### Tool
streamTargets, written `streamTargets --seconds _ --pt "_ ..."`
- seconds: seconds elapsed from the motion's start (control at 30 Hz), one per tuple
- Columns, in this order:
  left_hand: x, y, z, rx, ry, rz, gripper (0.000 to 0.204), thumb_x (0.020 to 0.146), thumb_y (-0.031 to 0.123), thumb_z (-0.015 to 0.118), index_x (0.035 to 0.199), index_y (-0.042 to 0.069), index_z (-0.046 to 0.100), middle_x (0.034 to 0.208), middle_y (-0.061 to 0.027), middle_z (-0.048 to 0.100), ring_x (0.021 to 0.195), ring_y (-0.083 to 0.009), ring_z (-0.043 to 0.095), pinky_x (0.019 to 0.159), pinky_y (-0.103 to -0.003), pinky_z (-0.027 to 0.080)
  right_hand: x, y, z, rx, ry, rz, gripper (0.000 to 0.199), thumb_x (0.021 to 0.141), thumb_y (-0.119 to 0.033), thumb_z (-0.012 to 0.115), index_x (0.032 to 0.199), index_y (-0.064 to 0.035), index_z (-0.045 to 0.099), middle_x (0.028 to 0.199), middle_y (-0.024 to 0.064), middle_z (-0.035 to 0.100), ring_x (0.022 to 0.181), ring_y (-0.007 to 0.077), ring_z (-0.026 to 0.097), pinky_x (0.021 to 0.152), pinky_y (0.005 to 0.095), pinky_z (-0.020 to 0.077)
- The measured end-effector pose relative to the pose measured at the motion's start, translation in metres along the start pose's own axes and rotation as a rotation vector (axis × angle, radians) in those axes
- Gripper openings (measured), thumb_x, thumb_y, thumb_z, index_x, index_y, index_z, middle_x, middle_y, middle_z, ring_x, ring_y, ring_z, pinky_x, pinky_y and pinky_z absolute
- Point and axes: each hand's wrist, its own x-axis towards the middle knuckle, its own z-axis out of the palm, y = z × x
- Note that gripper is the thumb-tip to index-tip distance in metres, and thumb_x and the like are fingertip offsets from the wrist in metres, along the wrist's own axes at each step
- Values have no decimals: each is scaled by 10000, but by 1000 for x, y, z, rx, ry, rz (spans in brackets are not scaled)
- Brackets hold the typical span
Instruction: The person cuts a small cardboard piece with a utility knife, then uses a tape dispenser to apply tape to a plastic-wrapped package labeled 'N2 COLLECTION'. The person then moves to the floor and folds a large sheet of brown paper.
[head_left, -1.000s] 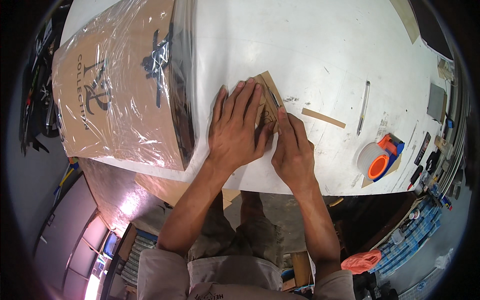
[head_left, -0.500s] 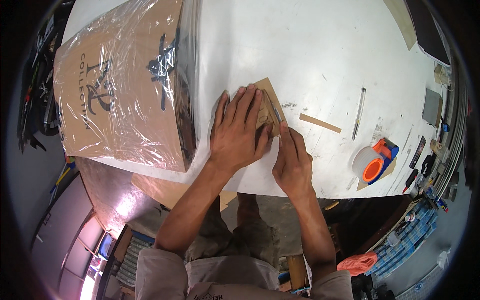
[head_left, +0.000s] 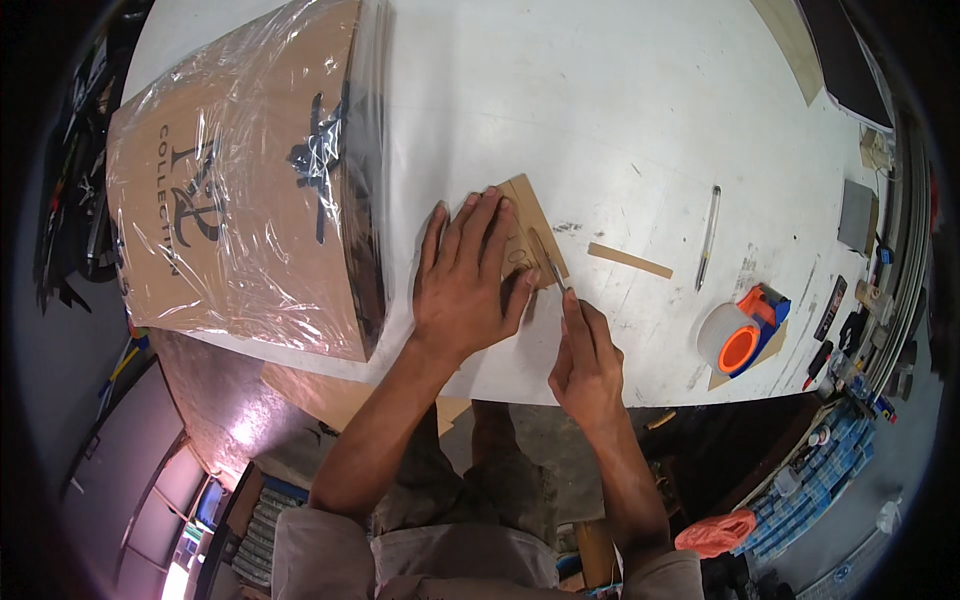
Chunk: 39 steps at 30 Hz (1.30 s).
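My left hand [head_left: 460, 280] lies flat with its fingers stretched over a small piece of brown cardboard [head_left: 536, 218], pressing it to the white table. In my right hand [head_left: 588, 358] is a slim cutter knife [head_left: 556, 268], pinched with the index finger stretched along it. Its thin metallic blade lies at the cardboard's right side, close to my left thumb; most of the handle is hidden in my grip. To the right of the cardboard a narrow cardboard strip [head_left: 630, 260] rests on the table.
A large plastic-wrapped cardboard package [head_left: 250, 130] covers the left of the white table [head_left: 520, 90]. On the right are a pen [head_left: 709, 238], a tape dispenser [head_left: 765, 310] in orange and blue, and a marker [head_left: 819, 362]. Loose cardboard [head_left: 315, 392] lies below the near edge.
My right hand has drawn the knife nearer to me along the cardboard's right side. My left hand stays flat on the cardboard. The whole view has shifted slightly.
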Motion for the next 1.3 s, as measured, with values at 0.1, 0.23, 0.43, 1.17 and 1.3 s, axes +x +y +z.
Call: streamTargets --seconds 0.1,0.23,0.43,1.17,1.3 --pt "-1 0 1 -3 -7 -8 750 892 320 712 1517 -14 465 1548 -202 457 1410 -404 463 1209 -597 303 -9 1 -3 10 -12 14 505 868 186 590 1367 111 578 1179 285 647 951 418 752 742 407 643" --pt "-1 0 0 9 2 -3 750 887 312 718 1512 -19 470 1545 -201 461 1408 -401 465 1209 -598 303 -23 4 -5 5 11 6 486 871 183 591 1352 116 583 1177 286 650 943 413 753 727 406 638" --pt "0 0 -1 21 -7 5 749 889 302 713 1510 -35 466 1543 -216 457 1411 -406 456 1208 -600 300 -36 11 -10 9 -12 -36 708 736 179 624 1430 95 516 1233 282 611 860 395 729 670 419 618" --pt "-2 -1 0 -6 -46 16 628 935 235 643 1495 -17 514 1617 -201 421 1526 -409 344 1253 -589 226 23 13 10 411 243 364 274 1042 -62 599 1293 45 624 948 115 709 702 123 598 625 266 490" --pt "-3 -3 -7 21 -51 39 592 887 127 666 1474 105 592 1636 -186 401 1528 -436 320 1248 -604 232 28 19 -8 495 390 451 267 1060 -91 593 1289 41 634 1051 95 735 766 78 596 665 238 496"
